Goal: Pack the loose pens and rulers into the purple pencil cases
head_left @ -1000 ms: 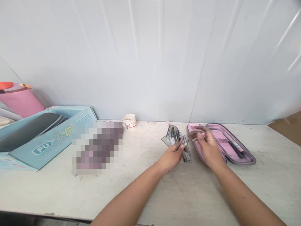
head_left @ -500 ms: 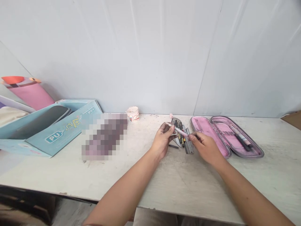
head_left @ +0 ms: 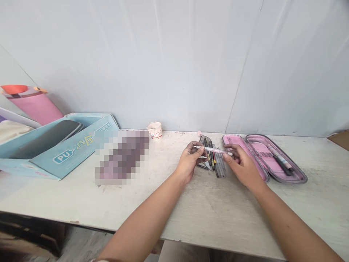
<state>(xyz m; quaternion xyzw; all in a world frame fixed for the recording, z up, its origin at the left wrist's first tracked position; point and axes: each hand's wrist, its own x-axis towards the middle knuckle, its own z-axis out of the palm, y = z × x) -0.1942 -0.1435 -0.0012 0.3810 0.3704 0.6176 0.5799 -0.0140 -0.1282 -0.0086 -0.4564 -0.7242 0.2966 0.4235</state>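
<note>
Pinkish-white and slim, one pen [head_left: 214, 150] runs level between two hands, above a pile of stationery [head_left: 211, 162] near the back edge of the tabletop [head_left: 218, 207]. In the head view, the left hand [head_left: 189, 160] grasps the pen's left end between thumb and fingers, and the right hand [head_left: 242, 166] holds its other end with the fingertips. The pile has one grey protractor [head_left: 205, 139], one metal ruler [head_left: 221, 163] and several pens and pencils, too tangled to count. Just right of it lies one open pink pencil case [head_left: 298, 175], both halves flat, with one pen-like item [head_left: 280, 158] inside. Toward the left stand one paper cup [head_left: 155, 131], one pixelated object [head_left: 122, 157] and one blue cardboard box [head_left: 65, 153] at the tabletop's left end.
</note>
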